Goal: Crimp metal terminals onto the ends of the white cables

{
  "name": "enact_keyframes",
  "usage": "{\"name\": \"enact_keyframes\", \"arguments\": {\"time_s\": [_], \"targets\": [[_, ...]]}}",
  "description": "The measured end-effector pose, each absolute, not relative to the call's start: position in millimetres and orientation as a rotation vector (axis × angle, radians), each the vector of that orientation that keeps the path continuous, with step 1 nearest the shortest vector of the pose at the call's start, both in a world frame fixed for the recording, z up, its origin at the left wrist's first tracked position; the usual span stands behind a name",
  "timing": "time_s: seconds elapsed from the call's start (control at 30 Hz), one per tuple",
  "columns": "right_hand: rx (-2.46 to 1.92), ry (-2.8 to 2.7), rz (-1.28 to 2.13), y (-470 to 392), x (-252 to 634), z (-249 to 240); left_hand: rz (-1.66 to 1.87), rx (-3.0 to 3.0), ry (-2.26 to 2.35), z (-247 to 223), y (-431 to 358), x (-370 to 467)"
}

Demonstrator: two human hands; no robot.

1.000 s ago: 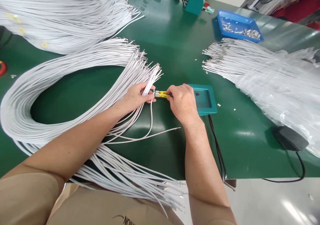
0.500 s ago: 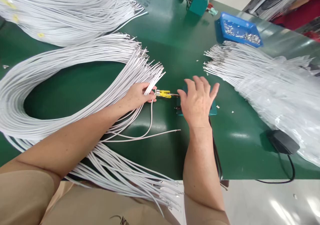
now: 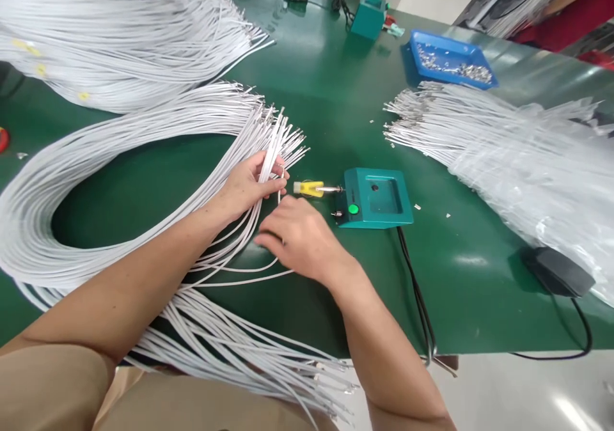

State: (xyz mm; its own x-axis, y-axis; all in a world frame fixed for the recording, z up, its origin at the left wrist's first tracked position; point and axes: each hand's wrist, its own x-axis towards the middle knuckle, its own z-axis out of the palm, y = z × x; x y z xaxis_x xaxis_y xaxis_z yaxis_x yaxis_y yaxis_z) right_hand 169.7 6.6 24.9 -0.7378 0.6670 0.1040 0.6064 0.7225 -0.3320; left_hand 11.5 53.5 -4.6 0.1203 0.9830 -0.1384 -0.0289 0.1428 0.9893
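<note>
My left hand (image 3: 252, 185) is closed around a few white cables (image 3: 271, 153), whose ends stick up past its fingers. They come from a big looped bundle of white cables (image 3: 29, 213) on the table. Just right of and below it, my right hand (image 3: 307, 239) is loosely curled, thumb apart from the fingers, and nothing shows in it. It partly covers a loose cable. Farther right sits a teal device (image 3: 377, 197) with a green button. A yellow-bodied clip-like connector (image 3: 309, 188) projects from its left side.
Another white cable bundle (image 3: 134, 41) lies at back left. At right, more cables (image 3: 432, 117) lie under clear plastic (image 3: 542, 169). Behind them is a blue tray (image 3: 451, 41) of small metal pieces. A black corded object (image 3: 559, 270) lies near the front edge, and a second teal box (image 3: 368, 16) stands at the back.
My right hand has moved left from over the teal device to beside my left hand, uncovering the device. My left hand has drawn its cables away from the yellow connector.
</note>
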Motion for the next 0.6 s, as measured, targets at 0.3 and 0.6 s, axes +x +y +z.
{"name": "enact_keyframes", "arguments": {"time_s": [0.3,0.6], "targets": [[-1.093,-2.316,1.852,-2.0,172.2,37.4,0.974,1.058,1.143,-7.0,50.9,10.8],[-1.275,-1.290,1.212,31.0,191.8,17.1,0.718,1.202,0.969,-2.2,39.4,18.6]]}}
